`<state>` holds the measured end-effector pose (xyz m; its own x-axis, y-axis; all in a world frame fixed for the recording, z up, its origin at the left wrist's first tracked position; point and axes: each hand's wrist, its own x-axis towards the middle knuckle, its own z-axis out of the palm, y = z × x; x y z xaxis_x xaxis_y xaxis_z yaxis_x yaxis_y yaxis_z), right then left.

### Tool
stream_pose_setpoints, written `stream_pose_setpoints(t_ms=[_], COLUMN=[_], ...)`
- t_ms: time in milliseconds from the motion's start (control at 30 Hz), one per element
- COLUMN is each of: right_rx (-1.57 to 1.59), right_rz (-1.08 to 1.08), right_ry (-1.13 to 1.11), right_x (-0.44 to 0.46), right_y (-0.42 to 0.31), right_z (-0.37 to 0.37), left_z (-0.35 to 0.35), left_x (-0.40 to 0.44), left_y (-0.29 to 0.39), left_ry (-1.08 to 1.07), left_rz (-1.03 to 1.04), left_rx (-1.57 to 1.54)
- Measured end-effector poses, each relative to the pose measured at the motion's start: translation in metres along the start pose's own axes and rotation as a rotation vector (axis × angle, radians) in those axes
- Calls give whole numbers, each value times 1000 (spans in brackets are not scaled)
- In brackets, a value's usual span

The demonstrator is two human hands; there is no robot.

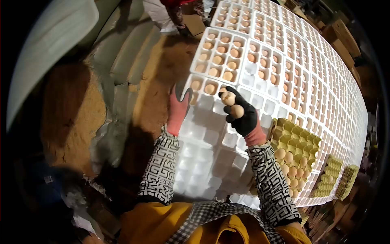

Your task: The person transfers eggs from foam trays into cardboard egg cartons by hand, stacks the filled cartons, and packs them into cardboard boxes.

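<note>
My right hand point(243, 118), in a black and pink glove, holds two eggs point(237, 111) above a white foam tray. The upper one has a brownish mark. My left hand point(178, 106), in a matching glove, rests at the left edge of a white tray point(198, 125), its thumb and fingers apart and nothing between them. A few eggs point(210, 89) sit in that tray's top cells; the cells below hold none. Right of my right forearm, a yellow-green egg carton point(297, 136) holds several eggs in its lower part.
Rows of white trays with eggs point(263, 62) stretch up and right. More cartons point(330, 175) lie at the lower right. Grey-green sacks point(122, 61) are stacked at the left. A person point(177, 16) in red is at the top, beside a white bag point(159, 15).
</note>
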<state>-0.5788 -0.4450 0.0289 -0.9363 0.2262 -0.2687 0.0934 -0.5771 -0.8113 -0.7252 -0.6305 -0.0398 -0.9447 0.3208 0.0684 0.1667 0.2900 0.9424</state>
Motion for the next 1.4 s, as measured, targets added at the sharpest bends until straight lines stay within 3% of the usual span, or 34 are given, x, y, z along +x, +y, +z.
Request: stream_pose_setpoints(t_ms=[33, 100, 133, 167, 200, 233, 300, 333, 367, 400, 433, 500, 533, 567, 633, 667, 700, 767, 800, 833, 900, 967, 1000, 1067, 1100, 1133, 1167, 1233, 1300, 1333, 1367, 1400], right_rx=[-57, -443, -363, -298, 180, 227, 36, 6, -100, -157, -528, -494, -335, 120, -166, -42, -404, -253, -622, -1330, -806, -1046, -1124, -1579, -1714, -1846, -1936, -2059, -1713, -1234, -642, -318], right_rz=[-18, -148, -177, -154, 9, 82, -105, -40, -257, -158, -356, -388, -447, -504, -663, -608, -596, -404, -224, -465, -520, -310, -241, -238, -309, -281, -52, -15, -540, -65, 29, -239], right_ry=[22, 29, 27, 67, 115, 134, 130, 205, 245, 391, 540, 831, 850, 974, 1182, 1316, 1323, 1523, 1693, 1899, 1466, 1052, 870, 647, 559, 452, 327, 235, 240, 226, 227, 131], right_x=[-3, -14, -19, -31, -31, -47, -95, -124, -157, -199, -237, -305, -339, -365, -432, -465, -490, -493, -499, -491, -462, -423, -400, -355, -330, -307, -285, -269, -277, -308, -331, -345], right_y=[2, -1, 0, -10, -3, -32, -59, -83, -69, -102, -89, -92, -112, -130, -123, -121, -116, -135, -127, -115, -130, -120, -126, -127, -116, -110, -109, -117, -109, -150, -155, -152], right_z=[-1, -2, -7, -3, -15, -8, -19, -29, -58, -65, -102, -177, -199, -209, -301, -337, -384, -396, -427, -432, -369, -314, -273, -232, -228, -224, -219, -220, -262, -244, -259, -275], left_z=[2, 4, 14, 19, 30, 36, 48, 56, 60, 62, 66, 68, 71, 74, 88, 98, 104, 129, 144, 163, 203, 238, 244, 247, 244, 244, 242, 235, 227, 219, 212, 209], left_x=[-4, -9, -19, -30, -42, -52, -81, -93, -105, -118, -133, -159, -169, -178, -196, -204, -208, -216, -218, -220, -223, -230, -223, -213, -215, -211, -207, -201, -198, -208, -214, -213], left_y=[11, 38, 37, 52, 69, 74, 91, 93, 92, 92, 94, 106, 111, 117, 127, 134, 145, 165, 179, 195, 227, 238, 240, 243, 238, 235, 232, 224, 212, 234, 231, 233], left_ry=[98, -182, -295, -392, -488, -563, -602, -666, -721, -762, -791, -801, -800, -795, -776, -754, -722, -664, -670, -682, -761, -719, -774, -871, -848, -922, -993, -998, -940, -895, -768, -688], left_rz=[194, 389, 207, 167, 89, 171, 95, 187, 274, 298, 329, 120, 177, 231, 333, 397, 453, 555, 591, 632, 801, 895, 829, 731, 804, 712, 620, 721, 897, 632, 355, 32], left_rx=[145, 23, -262, -260, -467, -406, -333, -219, -106, -62, -11, -41, 9, 67, 123, 162, 219, 256, 270, 275, 416, 687, 811, 984, 1040, 959, 874, 813, 688, 585, 208, -248])
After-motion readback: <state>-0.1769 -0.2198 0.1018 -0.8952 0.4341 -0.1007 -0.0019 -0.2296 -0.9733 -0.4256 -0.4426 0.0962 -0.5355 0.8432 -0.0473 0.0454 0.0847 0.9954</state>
